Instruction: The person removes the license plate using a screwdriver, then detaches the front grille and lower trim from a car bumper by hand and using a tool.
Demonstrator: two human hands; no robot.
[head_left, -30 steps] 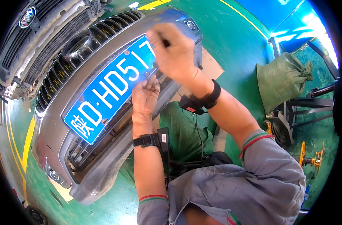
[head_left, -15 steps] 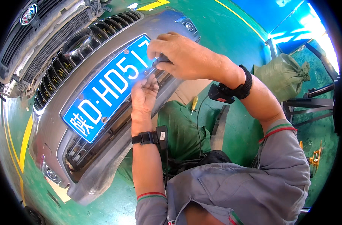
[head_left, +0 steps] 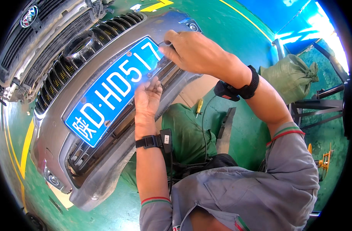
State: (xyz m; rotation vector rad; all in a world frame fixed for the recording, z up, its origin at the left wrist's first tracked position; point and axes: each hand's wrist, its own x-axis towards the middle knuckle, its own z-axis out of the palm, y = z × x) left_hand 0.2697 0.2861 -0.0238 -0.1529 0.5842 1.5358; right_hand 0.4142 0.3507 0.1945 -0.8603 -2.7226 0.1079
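A blue licence plate (head_left: 112,90) with white characters is mounted across the grey front bumper (head_left: 52,134). My right hand (head_left: 187,50) is curled at the plate's right end, on a hand tool with a metal shaft (head_left: 155,71) and a dark handle. The shaft reaches the plate's lower right edge; its exact kind I cannot make out, and my fingers partly hide the handle. Just below the shaft's end my left hand (head_left: 148,96) is raised palm up, fingers half curled near the plate's edge. Whether those fingertips pinch anything small cannot be seen.
A chrome-ribbed grille (head_left: 62,65) tops the bumper. Another car front part (head_left: 14,50) stands at the far left. On the green floor lie a yellow-handled screwdriver (head_left: 200,106) and a dark strip (head_left: 227,123). A green sack (head_left: 289,79) and a black metal stand (head_left: 318,104) are at right.
My right hand has shifted slightly right and turned, uncovering more of the plate's right end. The tool's shaft and my left hand stay nearly in place.
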